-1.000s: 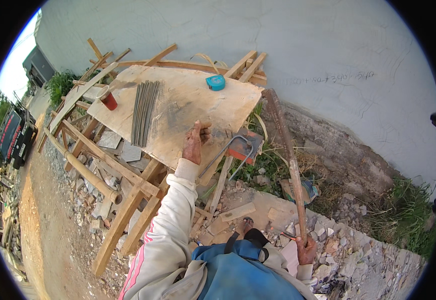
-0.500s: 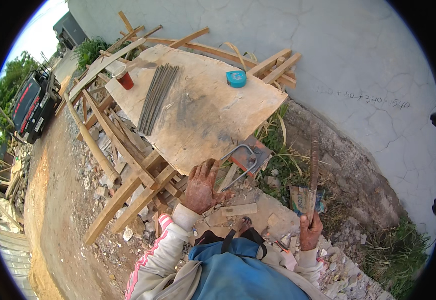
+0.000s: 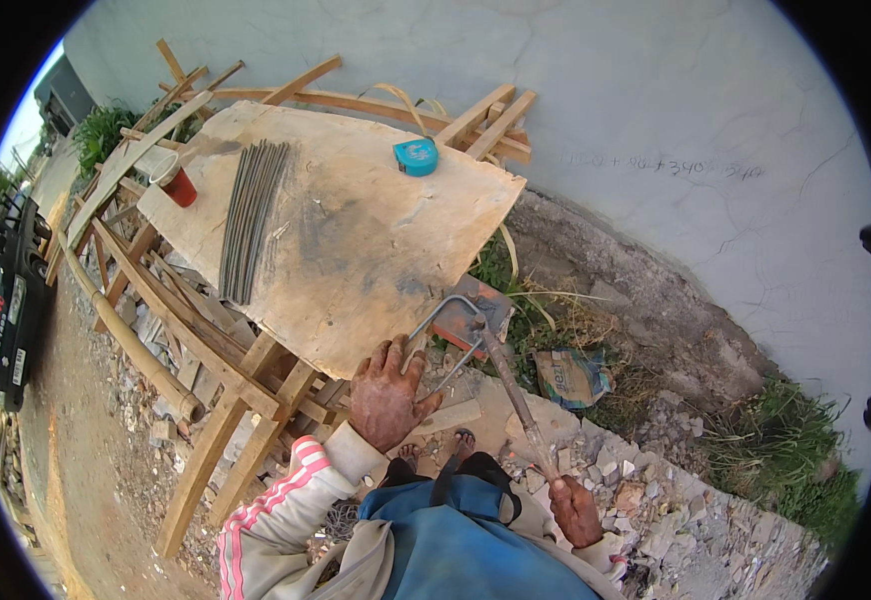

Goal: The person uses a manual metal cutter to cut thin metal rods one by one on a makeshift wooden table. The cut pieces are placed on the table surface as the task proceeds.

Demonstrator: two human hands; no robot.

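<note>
My left hand (image 3: 388, 398) lies on the near edge of a worn board (image 3: 376, 250), its fingers stretched out and thumb apart. Next to that thumb a thin steel rod bent into a U (image 3: 453, 299) sticks out past the board. In my right hand (image 3: 578, 512) is a long, rusty bar (image 3: 521, 405), gripped by its lower end. It slants up to the left, and its far tip meets the bent rod or overlaps it; I cannot tell which. An orange and grey plate (image 3: 497, 306) is behind the bent rod.
On the board are a bundle of straight steel rods (image 3: 254, 220), a teal tape measure (image 3: 416, 157) and a cup with red liquid (image 3: 180, 186). Timber beams (image 3: 196, 450) jut out at left. A wall (image 3: 656, 90) rises behind, with rubble (image 3: 646, 500) at right and a parked vehicle (image 3: 1, 300) far left.
My right hand has swung the bar from upright down to the left, bringing its tip to the bent rod. My left hand stays at the board's edge. The whole view has shifted.
</note>
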